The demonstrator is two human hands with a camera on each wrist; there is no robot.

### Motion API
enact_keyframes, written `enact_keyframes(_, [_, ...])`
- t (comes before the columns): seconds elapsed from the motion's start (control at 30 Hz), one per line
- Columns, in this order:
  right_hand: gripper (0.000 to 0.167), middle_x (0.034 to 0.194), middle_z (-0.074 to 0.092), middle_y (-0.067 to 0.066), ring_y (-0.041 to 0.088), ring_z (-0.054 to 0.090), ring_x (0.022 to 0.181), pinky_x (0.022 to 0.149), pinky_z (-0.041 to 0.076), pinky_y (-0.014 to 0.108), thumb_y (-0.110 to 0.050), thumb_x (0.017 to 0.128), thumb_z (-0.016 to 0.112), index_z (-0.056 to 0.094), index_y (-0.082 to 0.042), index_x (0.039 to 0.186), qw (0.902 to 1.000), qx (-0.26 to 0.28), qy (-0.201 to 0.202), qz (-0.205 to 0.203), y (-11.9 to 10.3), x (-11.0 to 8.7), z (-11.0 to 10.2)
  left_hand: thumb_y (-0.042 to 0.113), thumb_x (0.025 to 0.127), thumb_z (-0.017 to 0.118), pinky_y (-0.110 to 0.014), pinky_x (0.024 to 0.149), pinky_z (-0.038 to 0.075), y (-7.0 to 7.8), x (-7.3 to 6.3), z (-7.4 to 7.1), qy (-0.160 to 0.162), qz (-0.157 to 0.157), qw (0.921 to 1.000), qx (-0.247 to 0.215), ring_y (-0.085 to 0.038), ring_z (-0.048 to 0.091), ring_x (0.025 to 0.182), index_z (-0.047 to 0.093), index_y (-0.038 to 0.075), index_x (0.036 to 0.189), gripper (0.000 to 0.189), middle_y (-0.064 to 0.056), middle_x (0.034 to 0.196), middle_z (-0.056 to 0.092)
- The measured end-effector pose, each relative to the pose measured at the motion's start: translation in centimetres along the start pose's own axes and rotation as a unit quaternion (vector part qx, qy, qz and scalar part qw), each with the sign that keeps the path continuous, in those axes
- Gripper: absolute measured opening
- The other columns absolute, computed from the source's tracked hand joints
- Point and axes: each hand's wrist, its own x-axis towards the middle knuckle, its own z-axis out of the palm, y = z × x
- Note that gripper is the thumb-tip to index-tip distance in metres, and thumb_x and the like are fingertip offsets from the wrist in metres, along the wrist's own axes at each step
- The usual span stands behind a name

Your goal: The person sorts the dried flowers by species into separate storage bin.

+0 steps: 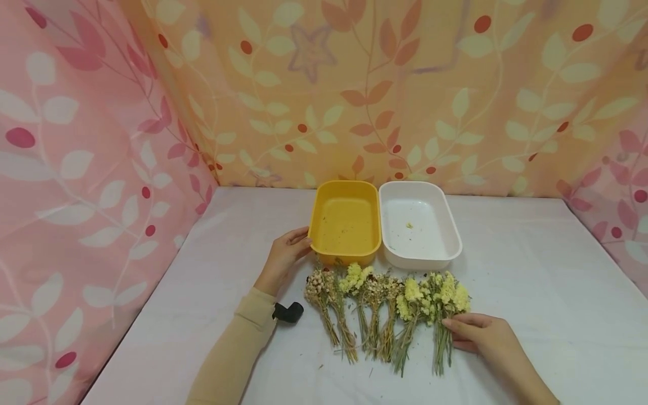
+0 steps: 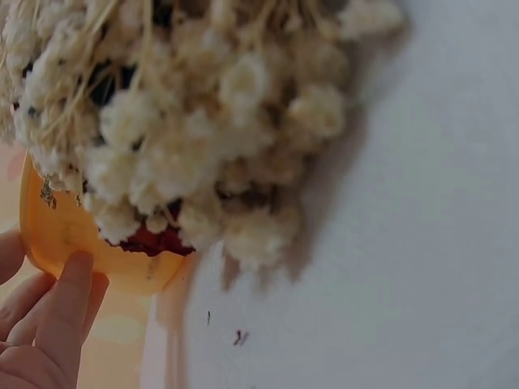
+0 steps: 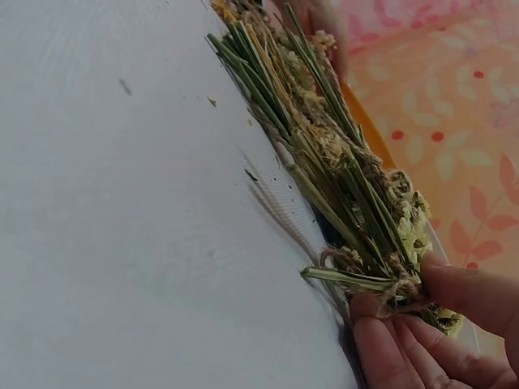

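My right hand (image 1: 486, 337) pinches the rightmost bunch of dried yellow flowers (image 1: 454, 295) between thumb and fingers, where twine ties the green stems. In the right wrist view the twine tie (image 3: 397, 293) lies right at the fingertips. My left hand (image 1: 283, 259) touches the left side of a yellow plastic bin (image 1: 344, 260) near its front corner. Its fingers (image 2: 71, 304) lie fairly straight against the bin wall in the left wrist view. A cream dried-flower bunch (image 2: 195, 138) fills much of that view.
Several other tied bunches (image 1: 374, 292), cream and yellow, lie in a row before the bins, stems toward me. A white bin (image 1: 422, 262) stands right of the yellow one, with a yellow petal scrap (image 1: 409, 225) inside. Patterned cloth (image 1: 374, 95) hangs behind the table (image 1: 531, 270).
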Motion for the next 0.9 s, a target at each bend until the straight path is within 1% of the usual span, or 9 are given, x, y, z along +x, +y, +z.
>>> enact_keyframes(0.17, [0.052,0.102,0.077,0.004,0.013,0.073,0.085,0.078,0.064,0.028,-0.033,0.090,0.075,0.065,0.008,0.121,1.0000,-0.002,0.004,-0.005,0.1,-0.1,0.0,0.007,0.099,0.060,-0.034,0.103,0.055,0.1,-0.1,0.1,-0.001,-0.002,1.0000,-0.003,-0.037,0.055,0.131,0.051,0.000,0.143,0.045,-0.023,0.145,0.053])
enact_keyframes(0.23, [0.052,0.102,0.076,0.003,0.012,0.073,0.083,0.077,0.064,0.027,-0.034,0.090,0.075,0.066,0.007,0.121,0.9999,-0.010,0.005,-0.005,0.2,-0.2,-0.1,0.007,0.099,0.060,-0.035,0.103,0.055,0.1,-0.1,0.1,-0.001,-0.003,1.0000,-0.002,-0.037,0.055,0.131,0.051,-0.001,0.143,0.045,-0.023,0.145,0.053])
enact_keyframes(0.3, [0.054,0.103,0.076,0.001,0.012,0.073,0.082,0.077,0.063,0.025,-0.036,0.089,0.074,0.065,0.006,0.122,0.9997,-0.022,0.008,-0.006,0.2,-0.3,-0.2,0.007,0.099,0.060,-0.036,0.104,0.055,0.1,-0.1,0.0,0.001,-0.005,1.0000,-0.002,-0.037,0.056,0.131,0.051,0.000,0.143,0.045,-0.023,0.145,0.053])
enact_keyframes(0.4, [0.055,0.105,0.076,0.002,0.013,0.074,0.083,0.077,0.063,0.025,-0.036,0.090,0.074,0.064,0.006,0.124,0.9999,-0.013,0.008,-0.002,0.1,-0.6,-0.4,0.007,0.099,0.060,-0.037,0.104,0.054,0.1,-0.2,-0.1,0.003,-0.007,1.0000,-0.002,-0.037,0.056,0.131,0.051,-0.001,0.143,0.045,-0.023,0.145,0.053])
enact_keyframes(0.57, [0.063,0.113,0.075,0.008,0.013,0.075,0.084,0.078,0.062,0.024,-0.041,0.090,0.073,0.061,0.005,0.130,0.9994,-0.033,0.012,0.000,-0.3,-1.1,-0.9,0.006,0.099,0.061,-0.037,0.105,0.054,0.0,-0.1,-0.1,0.003,-0.012,0.9999,-0.009,-0.037,0.056,0.130,0.051,0.000,0.143,0.046,-0.022,0.145,0.053])
enact_keyframes(0.63, [0.066,0.115,0.075,0.009,0.012,0.075,0.084,0.077,0.061,0.024,-0.045,0.090,0.072,0.060,0.004,0.132,0.9984,-0.054,0.015,0.000,-0.7,-1.2,-1.2,0.006,0.099,0.060,-0.037,0.105,0.054,0.0,0.0,-0.2,0.002,-0.014,0.9998,-0.010,-0.037,0.056,0.131,0.051,0.001,0.143,0.045,-0.022,0.146,0.053])
enact_keyframes(0.7, [0.066,0.114,0.075,0.008,0.012,0.075,0.084,0.078,0.061,0.026,-0.046,0.090,0.072,0.060,0.003,0.133,0.9982,-0.058,0.015,0.004,-1.2,-1.4,-1.4,0.007,0.099,0.060,-0.037,0.105,0.054,0.0,0.0,-0.1,-0.001,-0.016,0.9998,-0.014,-0.037,0.055,0.132,0.051,0.001,0.143,0.045,-0.021,0.146,0.052])
enact_keyframes(0.8, [0.062,0.109,0.076,0.003,0.013,0.074,0.085,0.079,0.062,0.032,-0.044,0.090,0.072,0.062,0.002,0.130,0.9988,-0.047,0.010,0.004,-1.9,-1.5,-1.6,0.007,0.099,0.059,-0.038,0.106,0.053,0.0,0.1,-0.1,-0.006,-0.014,0.9997,-0.020,-0.036,0.054,0.133,0.050,0.001,0.144,0.045,-0.021,0.147,0.052])
enact_keyframes(0.9, [0.057,0.106,0.076,-0.002,0.010,0.073,0.086,0.081,0.063,0.035,-0.040,0.091,0.072,0.064,0.002,0.127,0.9992,-0.037,0.004,-0.012,-2.8,-1.7,-1.8,0.006,0.099,0.059,-0.035,0.105,0.054,-0.1,0.0,-0.1,-0.011,-0.011,0.9995,-0.026,-0.037,0.053,0.133,0.049,-0.001,0.144,0.047,-0.022,0.147,0.051])
